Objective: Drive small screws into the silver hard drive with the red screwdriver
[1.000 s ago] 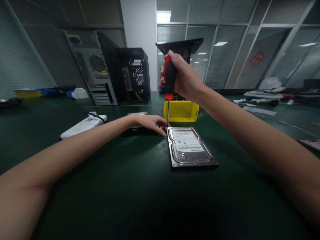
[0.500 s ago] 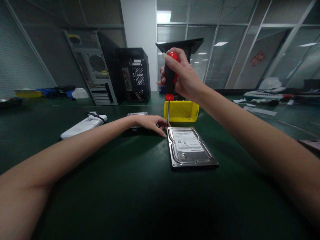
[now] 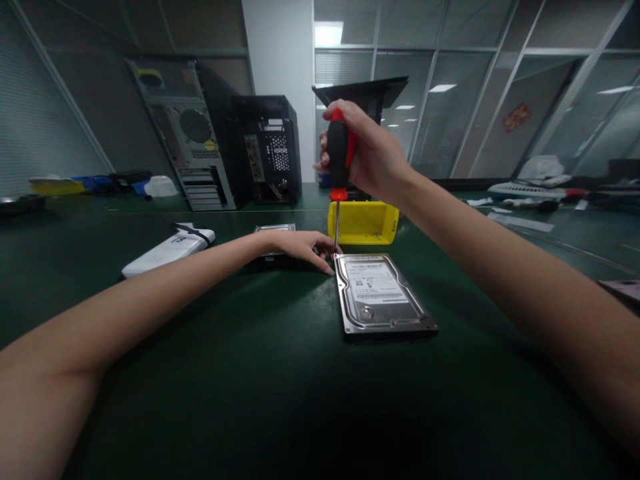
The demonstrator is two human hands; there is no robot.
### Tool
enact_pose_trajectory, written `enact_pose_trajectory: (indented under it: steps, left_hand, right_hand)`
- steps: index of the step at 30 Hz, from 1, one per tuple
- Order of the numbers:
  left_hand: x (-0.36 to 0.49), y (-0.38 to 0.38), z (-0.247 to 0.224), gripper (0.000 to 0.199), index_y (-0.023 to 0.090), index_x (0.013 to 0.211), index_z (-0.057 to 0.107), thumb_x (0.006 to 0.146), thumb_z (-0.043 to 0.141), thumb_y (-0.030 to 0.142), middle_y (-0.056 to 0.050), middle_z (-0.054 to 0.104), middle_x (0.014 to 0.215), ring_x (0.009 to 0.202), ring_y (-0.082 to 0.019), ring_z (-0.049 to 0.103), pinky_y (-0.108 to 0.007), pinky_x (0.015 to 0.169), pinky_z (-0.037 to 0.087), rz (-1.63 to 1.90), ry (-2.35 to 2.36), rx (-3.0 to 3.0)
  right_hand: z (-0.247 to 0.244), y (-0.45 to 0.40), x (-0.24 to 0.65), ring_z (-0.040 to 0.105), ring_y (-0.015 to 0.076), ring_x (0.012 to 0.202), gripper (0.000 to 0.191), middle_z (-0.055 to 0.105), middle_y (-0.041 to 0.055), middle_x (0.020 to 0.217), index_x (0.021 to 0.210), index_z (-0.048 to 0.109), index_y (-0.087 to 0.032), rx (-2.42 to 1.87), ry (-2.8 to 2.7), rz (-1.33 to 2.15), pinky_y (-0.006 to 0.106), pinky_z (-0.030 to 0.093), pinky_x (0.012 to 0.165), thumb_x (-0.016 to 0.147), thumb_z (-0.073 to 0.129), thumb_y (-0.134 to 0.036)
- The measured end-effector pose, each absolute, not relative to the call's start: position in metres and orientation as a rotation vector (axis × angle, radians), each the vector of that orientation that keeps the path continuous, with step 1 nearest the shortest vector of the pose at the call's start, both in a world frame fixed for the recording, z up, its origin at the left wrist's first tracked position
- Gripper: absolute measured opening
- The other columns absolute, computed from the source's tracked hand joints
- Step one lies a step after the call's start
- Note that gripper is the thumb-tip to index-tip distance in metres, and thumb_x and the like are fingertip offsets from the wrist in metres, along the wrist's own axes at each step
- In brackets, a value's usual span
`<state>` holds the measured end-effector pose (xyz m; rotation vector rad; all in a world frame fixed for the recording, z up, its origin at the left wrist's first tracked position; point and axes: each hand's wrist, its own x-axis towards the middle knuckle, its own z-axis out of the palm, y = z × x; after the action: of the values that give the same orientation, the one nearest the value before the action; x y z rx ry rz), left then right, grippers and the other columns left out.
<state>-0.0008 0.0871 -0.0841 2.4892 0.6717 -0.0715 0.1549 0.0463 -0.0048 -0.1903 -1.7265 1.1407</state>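
Note:
A silver hard drive (image 3: 376,293) lies flat on the dark green table, its white label facing up. My right hand (image 3: 377,150) is wrapped round the red and black handle of a screwdriver (image 3: 340,150). The screwdriver stands nearly upright, its tip at the drive's far left corner. My left hand (image 3: 307,250) rests beside that corner, thumb against the drive's left edge and fingertips curled close to the tip. Whether the fingers also hold a screw there is too small to see. Behind my left wrist, partly hidden, lies a second hard drive (image 3: 275,228).
A yellow tray (image 3: 363,223) with several small dark bits stands just behind the drive. At left lies a white box-like device (image 3: 167,253) with a black strap. Computer cases (image 3: 220,127) stand at the back left. Papers and a white keyboard-like item (image 3: 530,191) lie at the far right.
My right hand has rolled over the handle, so its fingers and thumb now cover more of the red top. The left hand and the drive have stayed put.

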Motion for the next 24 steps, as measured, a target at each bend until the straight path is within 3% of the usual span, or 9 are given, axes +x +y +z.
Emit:
enact_pose_trajectory:
  steps: [15, 19, 24]
  left_hand:
    - [0.0002, 0.0874, -0.0862, 0.054, 0.015, 0.118, 0.054, 0.072, 0.066, 0.040, -0.006, 0.058, 0.109, 0.091, -0.016, 0.050, -0.024, 0.076, 0.038, -0.061, 0.674, 2.485]
    - [0.0004, 0.0866, -0.0850, 0.055, 0.015, 0.120, 0.053, 0.072, 0.066, 0.040, -0.006, 0.058, 0.109, 0.090, -0.016, 0.050, -0.024, 0.075, 0.037, -0.065, 0.681, 2.488]
    - [-0.0001, 0.0877, -0.0856, 0.052, 0.016, 0.116, 0.055, 0.072, 0.065, 0.042, -0.005, 0.058, 0.105, 0.089, -0.016, 0.050, -0.024, 0.075, 0.038, -0.060, 0.645, 2.502]
  right_hand:
    - [-0.0041, 0.0521, 0.1537, 0.051, 0.0085, 0.059, 0.013, 0.050, -0.0022, 0.074, 0.088, 0.037, -0.022, -0.228, -1.678, 1.111, 0.032, 0.052, 0.074, 0.088, 0.048, -0.029]
    - [-0.0028, 0.0491, 0.1543, 0.051, 0.0093, 0.059, 0.009, 0.048, -0.0017, 0.073, 0.095, 0.041, -0.025, -0.251, -1.690, 1.101, 0.030, 0.051, 0.071, 0.091, 0.043, -0.033]
    - [0.0000, 0.0478, 0.1589, 0.052, 0.0117, 0.062, 0.029, 0.048, 0.0024, 0.073, 0.092, 0.048, -0.021, -0.242, -1.701, 1.210, 0.032, 0.050, 0.072, 0.096, 0.024, -0.037]
